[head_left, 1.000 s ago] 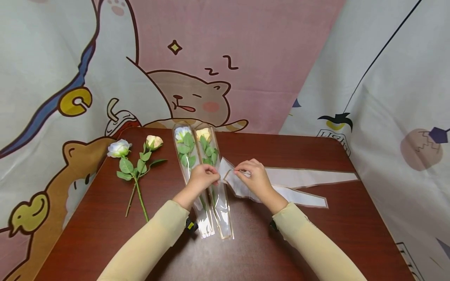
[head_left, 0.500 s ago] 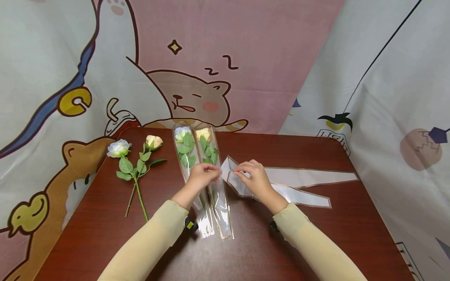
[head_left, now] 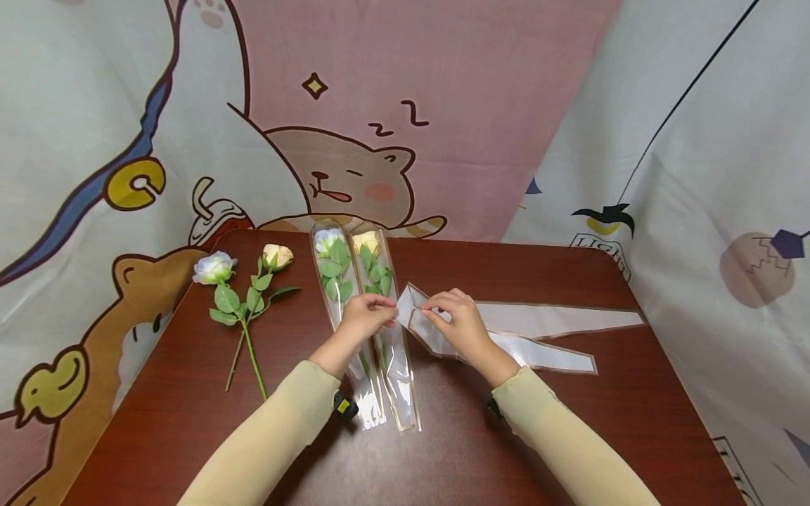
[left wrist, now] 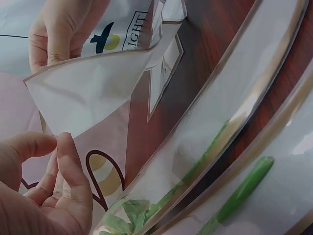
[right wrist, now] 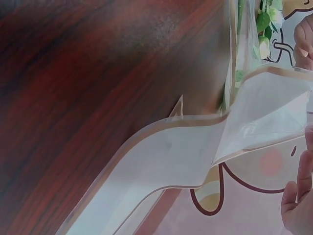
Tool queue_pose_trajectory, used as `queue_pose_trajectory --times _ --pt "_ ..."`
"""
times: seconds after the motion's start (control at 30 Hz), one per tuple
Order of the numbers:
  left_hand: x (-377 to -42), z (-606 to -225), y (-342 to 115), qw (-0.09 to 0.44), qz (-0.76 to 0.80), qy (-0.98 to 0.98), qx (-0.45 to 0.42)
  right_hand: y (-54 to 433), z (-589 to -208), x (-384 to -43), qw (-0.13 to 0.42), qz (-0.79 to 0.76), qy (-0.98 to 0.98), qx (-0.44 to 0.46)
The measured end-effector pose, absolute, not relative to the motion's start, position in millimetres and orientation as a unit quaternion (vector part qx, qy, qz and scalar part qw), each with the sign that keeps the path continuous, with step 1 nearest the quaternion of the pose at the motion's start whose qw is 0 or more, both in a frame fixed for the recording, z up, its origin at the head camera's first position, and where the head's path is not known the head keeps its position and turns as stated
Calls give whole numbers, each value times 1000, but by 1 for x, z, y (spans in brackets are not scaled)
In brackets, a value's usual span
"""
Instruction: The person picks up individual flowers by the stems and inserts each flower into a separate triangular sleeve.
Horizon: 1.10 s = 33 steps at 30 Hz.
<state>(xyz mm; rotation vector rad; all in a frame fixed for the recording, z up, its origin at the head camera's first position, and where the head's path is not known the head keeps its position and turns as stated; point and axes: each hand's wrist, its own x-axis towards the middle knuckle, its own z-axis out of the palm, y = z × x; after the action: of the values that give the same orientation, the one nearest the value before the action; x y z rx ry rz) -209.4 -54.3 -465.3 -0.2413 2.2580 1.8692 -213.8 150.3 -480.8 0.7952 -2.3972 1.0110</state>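
Observation:
Both hands are at the mouth of a clear flower sleeve with gold edges. My left hand pinches one side of it between thumb and forefinger. My right hand pinches the opposite side. In the left wrist view the sleeve's end spreads as a flat flap between left hand and right hand. The right wrist view shows its length curving away above the table. Beneath and beside my left hand lie two filled sleeves, one with a pale blue rose, one with a yellow rose.
At the left of the brown table lie a loose pale blue rose and a loose cream rose, stems crossed. Another flat sleeve lies to the right. A printed cloth hangs behind the table.
The sleeve's mouth has spread wider and its top corner has shifted slightly right. Its far end has slid a little to the right. Both hands stay nearly in place.

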Motion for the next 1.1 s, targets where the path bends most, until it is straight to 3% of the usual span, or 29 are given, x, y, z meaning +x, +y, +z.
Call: queue_pose_trajectory --times 0.3,0.47,0.77,1.1 --pt "-207 -462 -57 93 638 761 -75 151 -479 -213 220 357 -856 300" --pt "-206 -458 -76 61 610 788 -61 155 -479 -214 217 348 -861 301" --pt "-211 -457 -169 -14 396 917 -46 169 -476 -215 212 342 -869 286" --pt "-194 -452 -266 10 225 963 -150 183 -475 -217 230 347 -856 305"
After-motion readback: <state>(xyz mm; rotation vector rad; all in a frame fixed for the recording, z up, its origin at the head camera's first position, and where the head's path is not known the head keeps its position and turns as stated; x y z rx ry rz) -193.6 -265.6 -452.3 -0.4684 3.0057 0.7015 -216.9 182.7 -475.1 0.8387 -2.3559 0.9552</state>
